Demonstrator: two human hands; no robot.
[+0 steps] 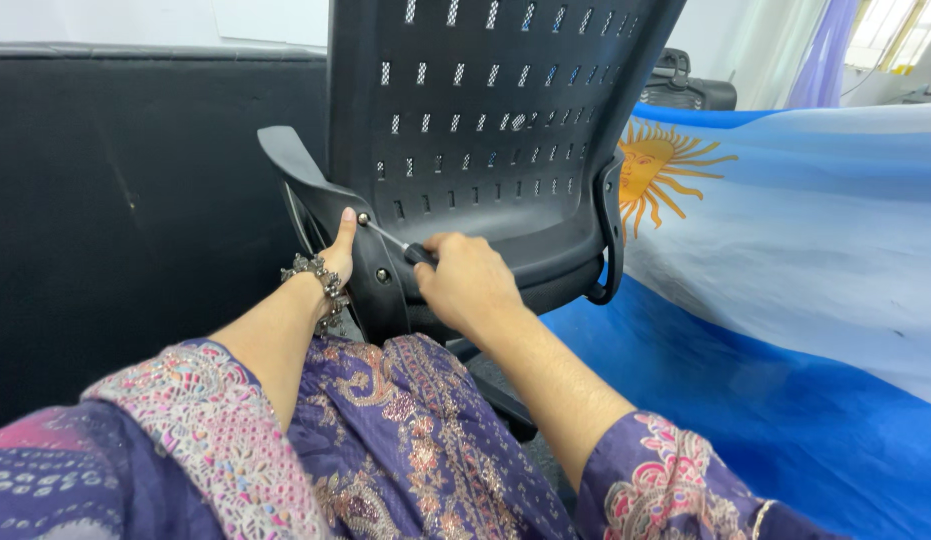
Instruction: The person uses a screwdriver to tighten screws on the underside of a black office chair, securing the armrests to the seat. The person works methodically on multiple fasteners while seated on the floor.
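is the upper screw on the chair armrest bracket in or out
In: the upper screw sits in the armrest bracket, with the screwdriver tip on it, held by the right hand. How tight, cannot tell.

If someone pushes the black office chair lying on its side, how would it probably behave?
The black office chair would probably slide or rock as one stiff piece: its perforated back and armrest look like hard plastic. It likely feels bulky, fairly heavy. The left hand braces the armrest while the right hand holds a screwdriver at a bolt, so that joint may be loose and wobble.
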